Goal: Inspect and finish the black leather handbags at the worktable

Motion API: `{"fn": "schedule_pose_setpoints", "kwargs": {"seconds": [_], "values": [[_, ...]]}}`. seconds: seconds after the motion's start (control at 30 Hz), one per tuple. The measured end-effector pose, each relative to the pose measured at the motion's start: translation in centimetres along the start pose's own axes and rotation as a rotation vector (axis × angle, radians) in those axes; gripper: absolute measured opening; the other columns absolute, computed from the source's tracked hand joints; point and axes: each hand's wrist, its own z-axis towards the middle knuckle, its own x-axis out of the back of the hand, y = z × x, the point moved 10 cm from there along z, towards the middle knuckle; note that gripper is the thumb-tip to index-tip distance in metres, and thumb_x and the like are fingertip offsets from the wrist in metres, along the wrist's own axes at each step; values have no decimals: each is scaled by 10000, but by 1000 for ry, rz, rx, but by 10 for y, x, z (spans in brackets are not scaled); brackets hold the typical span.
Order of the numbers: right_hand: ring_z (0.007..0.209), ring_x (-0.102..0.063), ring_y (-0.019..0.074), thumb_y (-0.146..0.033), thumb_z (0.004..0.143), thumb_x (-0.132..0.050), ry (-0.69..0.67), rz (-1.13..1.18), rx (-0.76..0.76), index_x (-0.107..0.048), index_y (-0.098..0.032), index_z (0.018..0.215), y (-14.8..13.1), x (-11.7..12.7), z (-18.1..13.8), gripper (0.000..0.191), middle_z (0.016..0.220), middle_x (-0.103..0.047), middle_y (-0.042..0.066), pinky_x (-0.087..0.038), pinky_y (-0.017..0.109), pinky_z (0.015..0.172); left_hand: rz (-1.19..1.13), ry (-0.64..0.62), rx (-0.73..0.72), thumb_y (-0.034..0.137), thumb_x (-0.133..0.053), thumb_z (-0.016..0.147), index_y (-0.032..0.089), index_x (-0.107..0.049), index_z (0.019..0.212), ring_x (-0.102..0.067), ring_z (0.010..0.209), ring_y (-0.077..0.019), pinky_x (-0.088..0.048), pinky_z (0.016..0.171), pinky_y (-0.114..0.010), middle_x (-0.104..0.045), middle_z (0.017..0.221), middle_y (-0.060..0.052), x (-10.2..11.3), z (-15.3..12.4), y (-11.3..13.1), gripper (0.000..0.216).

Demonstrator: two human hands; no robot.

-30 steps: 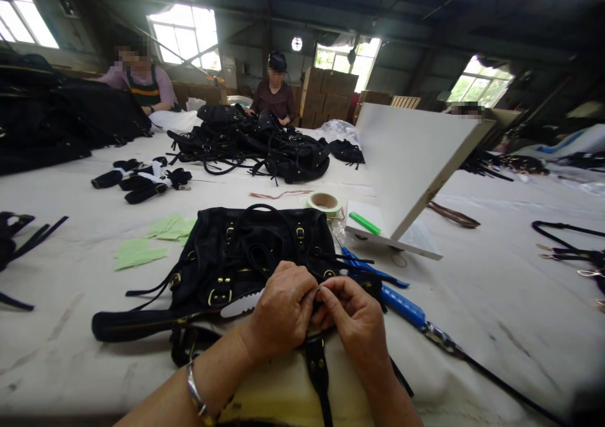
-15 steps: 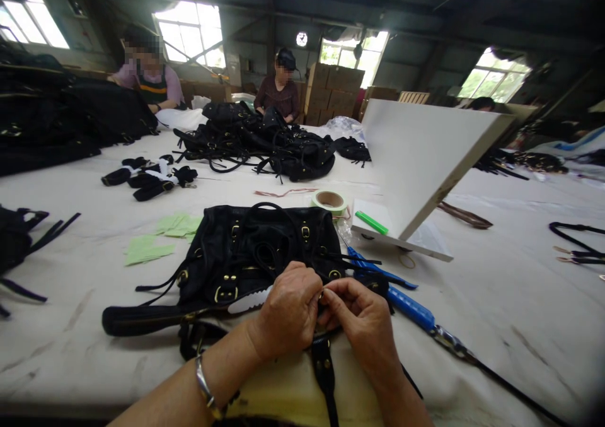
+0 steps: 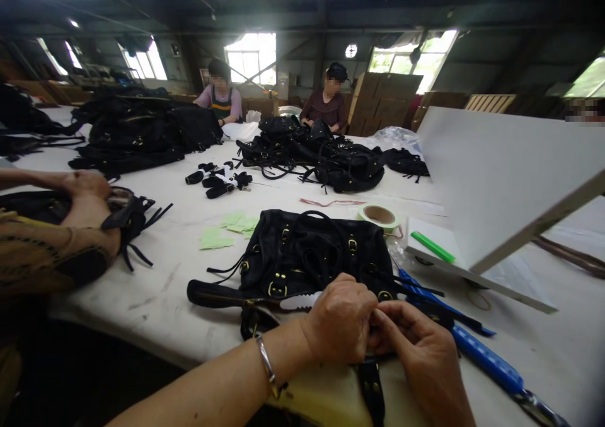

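Note:
A black leather handbag [image 3: 307, 250] with gold buckles lies flat on the white table [image 3: 179, 288] in front of me. My left hand [image 3: 341, 318] and my right hand [image 3: 420, 351] meet at the bag's near edge, fingers pinched together on a small piece of its hardware beside a black strap [image 3: 371, 389]. What sits between the fingertips is hidden. A silver bracelet [image 3: 267, 367] circles my left wrist. A white toothed strip [image 3: 300, 301] lies on the bag just left of my left hand.
A blue-handled tool [image 3: 486, 364] lies right of my hands. A tape roll [image 3: 378, 216], a green marker [image 3: 439, 247], a leaning white board [image 3: 501, 181] and green paper slips [image 3: 227, 228] surround the bag. A co-worker's arm [image 3: 57, 225] rests at left; two people sit behind bag piles [image 3: 321, 152].
My view has swung to the left, so the bag and my hands now sit further right and a co-worker's arm has come into view. My hands stay pinched at the bag's edge.

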Motion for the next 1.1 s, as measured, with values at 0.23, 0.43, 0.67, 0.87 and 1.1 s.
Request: {"fn": "schedule_pose_setpoints", "kwargs": {"seconds": [0.23,0.43,0.67,0.87,1.1], "values": [[501,-629,169,-521,743,-735,57,90,-3,-641,-144,832,-3,0,-1,399,598,-652,46,-517,210,457,-45,-67,125,160,-426,821,183,-454,650,-505,644,-158,-414,716,-318,-532,638,-27,0,4,-4,175],[453,-593,138,-500,770,-718,95,64,45,-631,-137,889,-14,5,-10,392,584,-639,28,-462,189,415,-74,-102,334,99,-521,828,186,-609,895,-564,920,-169,-399,879,-329,-629,918,-24,47,5,-20,141],[466,-547,113,-360,868,-622,74,-267,271,-668,-183,864,-42,1,-33,183,786,-667,33,-431,229,441,163,-403,339,188,-690,714,215,-604,1000,-526,988,-227,-371,881,-385,-560,1015,-43,69,-32,-29,300],[727,-597,168,-279,905,-565,64,-467,417,-661,-209,876,-50,-11,-48,123,862,-654,45,-464,267,640,436,-429,288,70,-589,655,198,-564,1105,-506,980,-291,-378,841,-433,-540,1024,-103,64,-40,-27,468],[812,-614,200,-359,867,-632,59,-597,377,-627,-222,1020,-57,-17,-50,206,924,-652,48,-479,307,749,366,-360,281,43,-502,661,150,-563,1111,-571,890,-264,-411,839,-426,-622,900,-83,64,-43,-33,467]]}}
